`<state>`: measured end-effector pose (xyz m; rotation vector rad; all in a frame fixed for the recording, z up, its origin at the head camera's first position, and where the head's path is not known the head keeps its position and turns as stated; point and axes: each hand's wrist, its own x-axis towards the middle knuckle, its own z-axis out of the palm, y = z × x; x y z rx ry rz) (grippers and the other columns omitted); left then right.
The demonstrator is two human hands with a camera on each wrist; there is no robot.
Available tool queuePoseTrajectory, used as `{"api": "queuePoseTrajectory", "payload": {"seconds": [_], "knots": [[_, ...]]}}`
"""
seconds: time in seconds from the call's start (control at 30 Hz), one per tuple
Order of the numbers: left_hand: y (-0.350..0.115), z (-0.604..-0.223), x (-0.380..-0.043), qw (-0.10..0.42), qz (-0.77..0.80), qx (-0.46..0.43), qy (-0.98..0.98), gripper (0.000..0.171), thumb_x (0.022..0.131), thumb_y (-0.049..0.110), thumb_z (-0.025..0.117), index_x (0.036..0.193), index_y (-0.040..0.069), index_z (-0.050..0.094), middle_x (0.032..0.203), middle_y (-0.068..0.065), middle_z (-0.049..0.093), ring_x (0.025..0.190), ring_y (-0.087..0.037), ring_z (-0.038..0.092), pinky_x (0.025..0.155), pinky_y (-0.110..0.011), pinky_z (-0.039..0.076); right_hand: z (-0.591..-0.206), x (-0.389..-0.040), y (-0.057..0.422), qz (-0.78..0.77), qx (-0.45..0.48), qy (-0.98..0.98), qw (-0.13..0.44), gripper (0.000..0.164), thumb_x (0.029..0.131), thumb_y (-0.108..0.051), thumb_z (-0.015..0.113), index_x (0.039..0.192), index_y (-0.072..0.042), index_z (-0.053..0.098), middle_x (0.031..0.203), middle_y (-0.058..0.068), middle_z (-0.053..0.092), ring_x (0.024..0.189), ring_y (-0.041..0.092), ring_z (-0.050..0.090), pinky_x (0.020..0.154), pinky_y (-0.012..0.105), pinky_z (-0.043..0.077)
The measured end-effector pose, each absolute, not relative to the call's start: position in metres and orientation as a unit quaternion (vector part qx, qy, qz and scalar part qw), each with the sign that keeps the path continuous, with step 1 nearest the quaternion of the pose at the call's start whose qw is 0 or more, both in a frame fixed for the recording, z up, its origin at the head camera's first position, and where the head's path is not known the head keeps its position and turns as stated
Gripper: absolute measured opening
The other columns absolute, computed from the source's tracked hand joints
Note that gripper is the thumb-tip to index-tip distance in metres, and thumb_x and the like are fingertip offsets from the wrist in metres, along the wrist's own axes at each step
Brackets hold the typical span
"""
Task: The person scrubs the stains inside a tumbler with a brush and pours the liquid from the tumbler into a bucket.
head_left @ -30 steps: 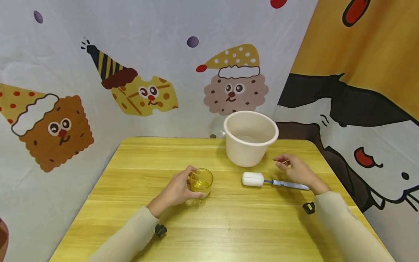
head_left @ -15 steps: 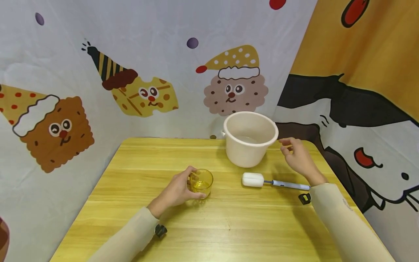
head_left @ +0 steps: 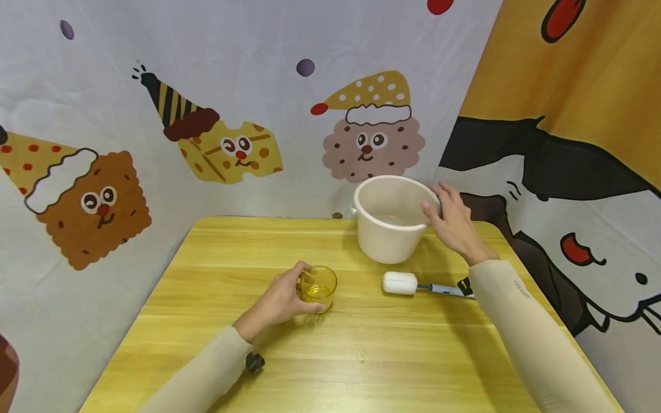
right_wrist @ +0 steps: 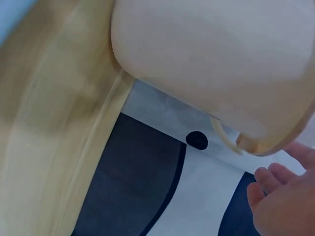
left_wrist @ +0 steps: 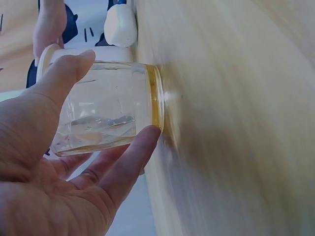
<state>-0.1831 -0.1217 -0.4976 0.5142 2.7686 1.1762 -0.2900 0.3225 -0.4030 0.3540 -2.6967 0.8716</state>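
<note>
My left hand (head_left: 284, 295) holds a yellow-tinted clear glass (head_left: 324, 281) that stands on the table, thumb on one side and fingers on the other. The left wrist view shows the same glass (left_wrist: 108, 105) with liquid-like reflections; I cannot tell whether it holds anything. At the right rim of a cream plastic bucket (head_left: 384, 241) is my right hand (head_left: 454, 221), its thumb over the opening and fingers outside. In the right wrist view, the fingers (right_wrist: 268, 179) are loosely bent by the bucket (right_wrist: 211, 54), one meeting the rim, the others apart from the wall.
A white-headed brush (head_left: 399, 283) with a pale blue handle lies in front of the bucket, its handle end partly behind the right wrist. The wooden table (head_left: 330, 367) ends at a cartoon-printed cloth (head_left: 248, 46) behind and on both sides.
My right hand has moved up and left from above the brush handle to the bucket's right rim. The left hand and the glass have stayed in place.
</note>
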Motion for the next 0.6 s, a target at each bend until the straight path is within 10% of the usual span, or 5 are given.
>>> {"api": "queuePoseTrajectory", "payload": {"seconds": [0.3,0.6], "knots": [[-0.119,-0.495,-0.184,0.053,0.386,0.171,0.905,0.087,0.084,0.042,0.109,0.151,0.015,0.061,0.135,-0.014,0.079,0.116,-0.026,0.077,0.098,-0.047,0.069,-0.404,-0.315,0.318,0.285,0.115,-0.95,0.055,0.095,0.121,-0.066,0.044,0.187,-0.005,0.015,0.197,0.021,0.004,0.181,0.057,0.009,0.142,0.084,0.01],[-0.118,-0.492,-0.182,0.049,0.381,0.174,0.907,0.087,0.083,0.043,0.109,0.15,0.012,0.062,0.135,-0.013,0.078,0.116,-0.025,0.075,0.098,-0.047,0.068,-0.406,-0.319,0.316,0.285,0.109,-0.951,0.047,0.089,0.118,-0.041,0.049,0.185,0.001,0.011,0.197,0.024,0.005,0.182,0.052,0.01,0.148,0.071,0.013]]}}
